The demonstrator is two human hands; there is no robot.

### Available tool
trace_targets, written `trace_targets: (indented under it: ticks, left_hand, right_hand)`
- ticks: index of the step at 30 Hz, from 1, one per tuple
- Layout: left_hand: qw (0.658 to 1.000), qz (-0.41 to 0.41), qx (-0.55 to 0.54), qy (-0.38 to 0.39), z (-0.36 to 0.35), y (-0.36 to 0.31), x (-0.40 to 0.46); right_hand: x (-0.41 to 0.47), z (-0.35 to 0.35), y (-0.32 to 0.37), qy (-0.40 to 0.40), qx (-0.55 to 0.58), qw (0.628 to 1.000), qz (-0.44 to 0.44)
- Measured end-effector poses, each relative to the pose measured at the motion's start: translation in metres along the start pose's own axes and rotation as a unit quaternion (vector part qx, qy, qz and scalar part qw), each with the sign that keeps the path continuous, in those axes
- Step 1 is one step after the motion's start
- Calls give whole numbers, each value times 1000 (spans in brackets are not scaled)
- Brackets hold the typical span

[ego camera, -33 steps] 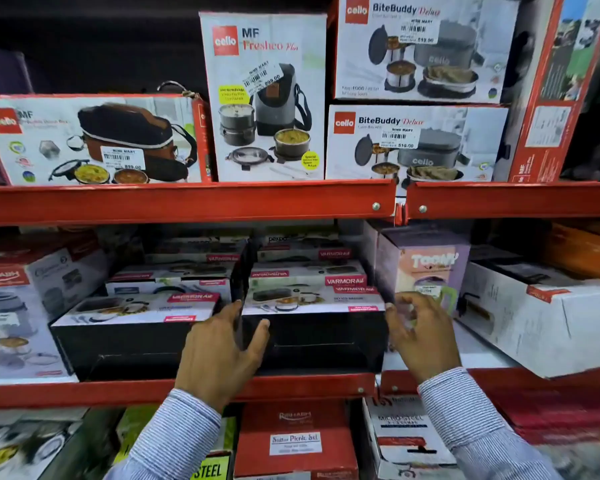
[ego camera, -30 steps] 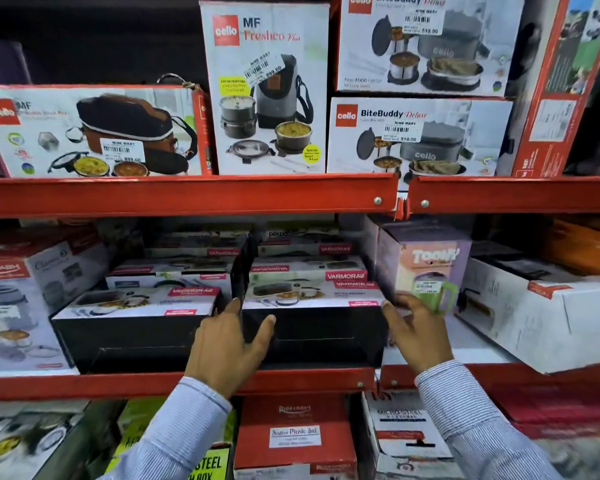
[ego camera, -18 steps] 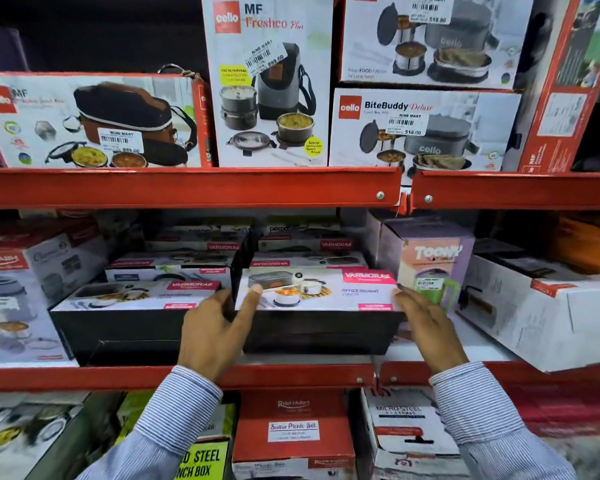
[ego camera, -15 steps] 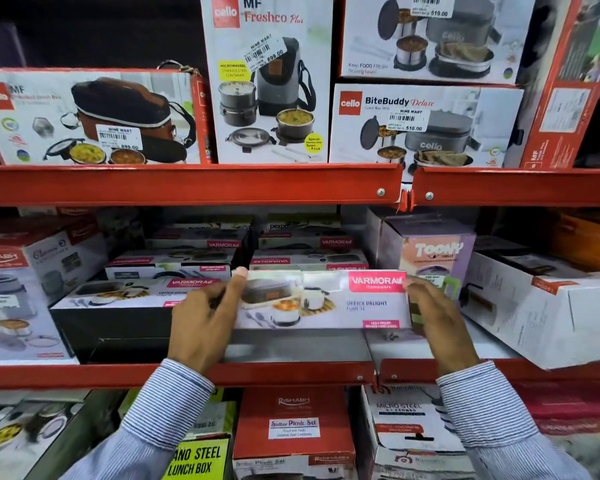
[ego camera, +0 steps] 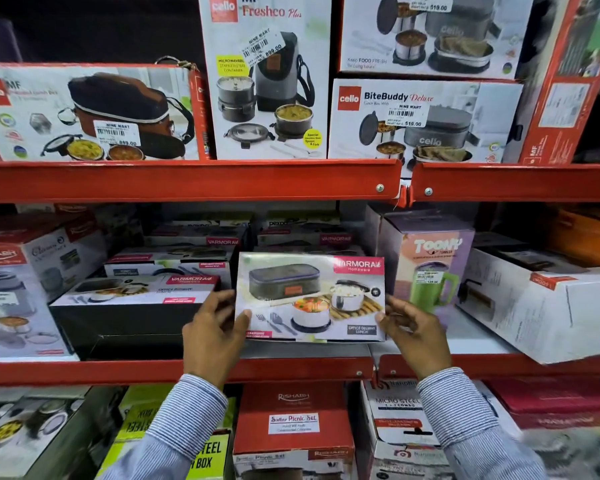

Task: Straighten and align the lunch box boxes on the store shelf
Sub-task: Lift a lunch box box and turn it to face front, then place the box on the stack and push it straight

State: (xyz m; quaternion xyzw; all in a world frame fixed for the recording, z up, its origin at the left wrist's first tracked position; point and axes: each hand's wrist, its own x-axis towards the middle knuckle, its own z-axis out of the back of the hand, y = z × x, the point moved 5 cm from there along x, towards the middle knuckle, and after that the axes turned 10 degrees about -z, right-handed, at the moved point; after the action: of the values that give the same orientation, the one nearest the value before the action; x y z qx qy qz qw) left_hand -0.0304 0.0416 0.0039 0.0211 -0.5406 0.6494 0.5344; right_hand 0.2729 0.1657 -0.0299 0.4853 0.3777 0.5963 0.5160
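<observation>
Two hands hold one Varmora lunch box box (ego camera: 310,296) in the middle of the frame, at the front of the middle red shelf (ego camera: 118,370). Its printed face is turned toward the camera and shows a grey bag, steel containers with food, a fork and a spoon. The left hand (ego camera: 215,336) grips the lower left edge of this box, thumb on the printed face and fingers behind. The right hand (ego camera: 414,336) grips the lower right edge, fingertips touching the side. Both sleeves are striped.

Just beside it, at the centre left, another Varmora box (ego camera: 136,306) lies flat with its black side to the front, and more Varmora boxes (ego camera: 187,261) are stacked behind. To the right stands a purple Toony tumbler box (ego camera: 430,265). On the upper shelf (ego camera: 187,180) stand Cello boxes: Freshco Plus (ego camera: 264,77) at the top centre and BiteBuddy Deluxe (ego camera: 423,119) at the upper right. At the bottom centre is a red Rishabh picnic set box (ego camera: 293,420).
</observation>
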Motion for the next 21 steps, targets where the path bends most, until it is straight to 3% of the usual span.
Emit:
trace_targets:
  ticks: [10,21]
  left_hand:
    - [998,11,42,50,-33,30,-16]
    - [993,-36,63,98,-40,39,-18]
  right_hand:
    - [-1,-15,-33,-22,-37,998,-48]
    - [-4,-17,-30,-17,-62,997,-33]
